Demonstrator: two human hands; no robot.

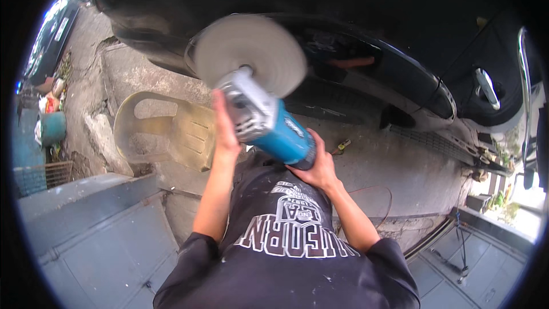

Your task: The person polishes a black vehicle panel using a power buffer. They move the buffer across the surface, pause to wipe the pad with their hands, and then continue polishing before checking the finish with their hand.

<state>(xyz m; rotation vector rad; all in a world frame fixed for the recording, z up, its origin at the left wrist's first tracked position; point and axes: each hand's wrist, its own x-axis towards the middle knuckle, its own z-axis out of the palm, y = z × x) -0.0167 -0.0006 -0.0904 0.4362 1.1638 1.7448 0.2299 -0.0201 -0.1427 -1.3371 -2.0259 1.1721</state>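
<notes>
My left hand (226, 126) is wrapped along the silver gear head of a teal electric polisher (281, 133), its fingertips partly hidden behind the tool. At the rear, the dark end of the body sits in my right hand (319, 161). A large round, pale buffing pad (253, 47) is fixed to the spindle and looks blurred. Its back is towards me and its far face towards the glossy black car body (364, 64). Whether the pad touches the paint I cannot tell.
A tan plastic chair (188, 137) stands on the concrete at left. A cable (390, 199) and a small connector (344, 143) lie on the ground at right. Grey metal gate panels (103, 240) flank me. A chrome door handle (487, 88) juts from the car.
</notes>
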